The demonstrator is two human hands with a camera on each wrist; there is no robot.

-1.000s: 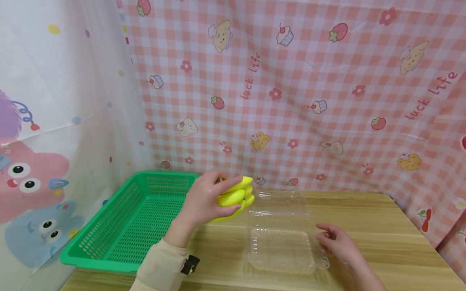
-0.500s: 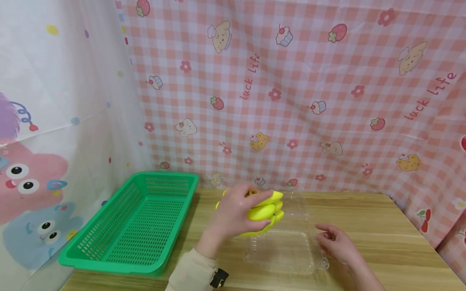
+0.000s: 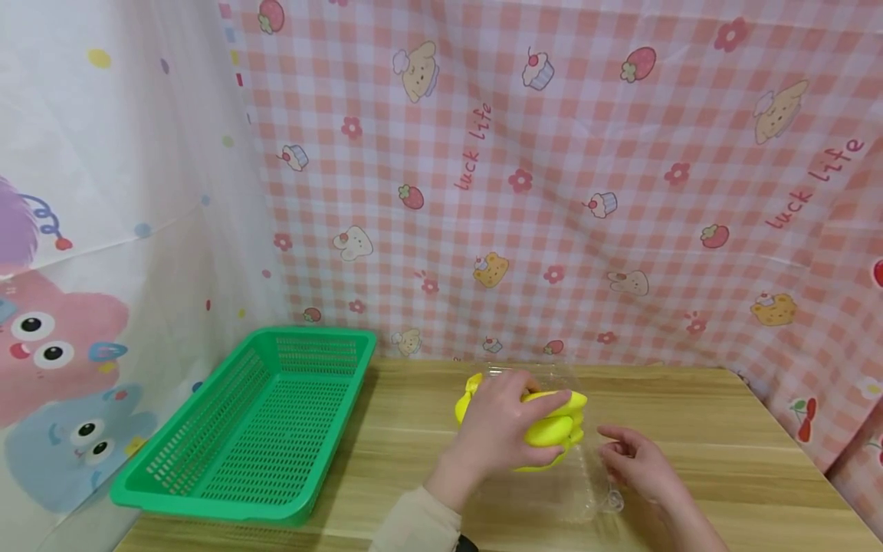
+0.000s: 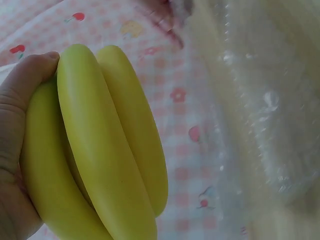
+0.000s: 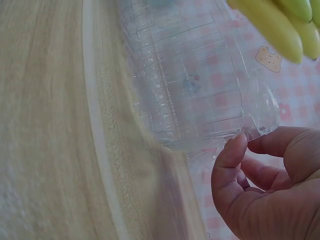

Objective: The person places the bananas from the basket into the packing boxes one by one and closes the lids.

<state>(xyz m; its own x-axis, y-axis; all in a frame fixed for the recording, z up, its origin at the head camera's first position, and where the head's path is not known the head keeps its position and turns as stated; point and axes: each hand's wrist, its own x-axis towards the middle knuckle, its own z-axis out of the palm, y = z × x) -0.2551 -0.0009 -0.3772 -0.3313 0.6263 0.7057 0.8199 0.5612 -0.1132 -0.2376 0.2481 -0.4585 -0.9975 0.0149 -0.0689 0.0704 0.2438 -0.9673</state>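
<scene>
A white cloth (image 3: pixel 138 176) printed with cartoon characters hangs at far left, beside a green plastic basket (image 3: pixel 207 504) with perforated walls and floor, which sits on the wood-grain surface (image 3: pixel 731 429). Right of the basket, a person's left hand (image 3: pixel 493 429), in a cream sleeve (image 3: pixel 422 521), has its grip closed around a bunch of yellow bananas (image 3: pixel 552 431), held in the air over a clear plastic container (image 3: pixel 545 502), fingertips pointing right. The container lies open on the surface, its far half partly hidden behind the hand and fruit. At its right edge, the right hand (image 3: pixel 641 464) pinches the rim between curled fingers and thumb, a grip seen closely in the right wrist view. Behind, a pink checked cloth (image 3: pixel 552 153) bears strawberries, cupcakes and the words "luck life."
</scene>
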